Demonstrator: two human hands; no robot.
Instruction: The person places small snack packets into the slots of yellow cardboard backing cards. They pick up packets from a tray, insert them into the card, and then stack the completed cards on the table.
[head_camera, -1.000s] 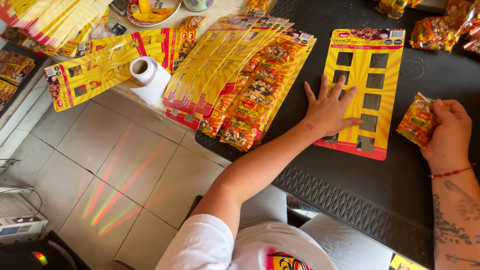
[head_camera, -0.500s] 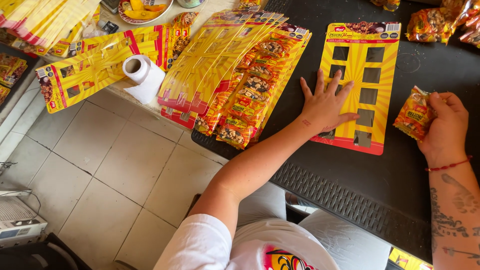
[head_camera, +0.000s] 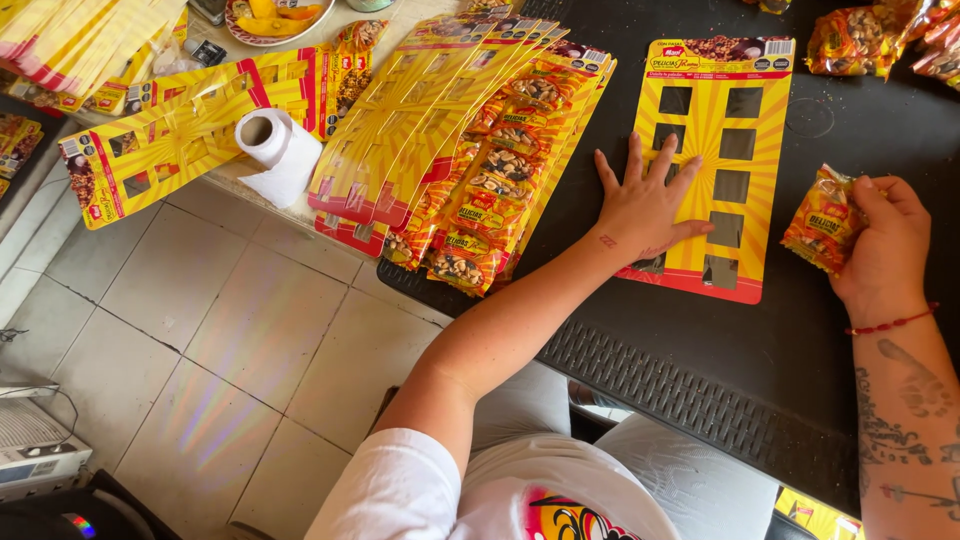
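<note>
A yellow display card (head_camera: 745, 110) with a red border and several square holes lies flat on the black table (head_camera: 800, 360). My left hand (head_camera: 645, 205) rests flat on the card's lower left part, fingers spread. My right hand (head_camera: 885, 245) holds a small yellow and red snack packet (head_camera: 820, 220) just right of the card, a little above the table. Left of my left hand lies a fanned stack of filled and blank cards (head_camera: 470, 160).
More snack packets (head_camera: 850, 40) lie at the table's far right. A roll of white paper (head_camera: 280, 150) and further yellow cards (head_camera: 170, 140) sit on a lighter counter at left, with a plate of food (head_camera: 275, 15) behind. Tiled floor lies below.
My right hand with the packet has shifted slightly lower and closer to the card. My left hand stays pressed on the card. The view has tilted a little.
</note>
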